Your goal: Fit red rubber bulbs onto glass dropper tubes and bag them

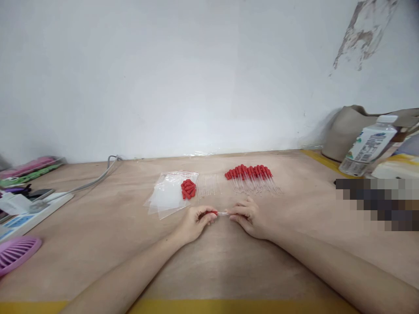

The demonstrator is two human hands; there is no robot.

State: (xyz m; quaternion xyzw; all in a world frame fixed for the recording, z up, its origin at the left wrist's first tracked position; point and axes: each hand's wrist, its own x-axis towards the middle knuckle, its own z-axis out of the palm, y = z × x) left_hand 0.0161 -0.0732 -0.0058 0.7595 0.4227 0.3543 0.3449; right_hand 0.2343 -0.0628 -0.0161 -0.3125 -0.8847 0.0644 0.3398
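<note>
My left hand (pixel 195 223) is closed on a red rubber dropper bulb (pixel 214 213), most of it hidden by the fingers. A thin clear dropper tube (pixel 223 213) runs from the bulb to my right hand (pixel 251 219), whose thumb and fingers pinch it. Just beyond my left hand is a pile of loose red bulbs (pixel 188 189), resting at the edge of clear zip bags (pixel 168 192). Several bare clear tubes (pixel 208 185) lie side by side next to them. Farther right, finished-looking droppers with red bulbs (pixel 250 174) lie in a row, tips toward me.
On the left are a power strip (pixel 39 213) with a grey cable (pixel 94 181) and a pink fan (pixel 19 254). A plastic bottle (pixel 369 146) leans at the right, beside a beige bag (pixel 343 133). A white wall (pixel 203 78) bounds the wooden table (pixel 108 235).
</note>
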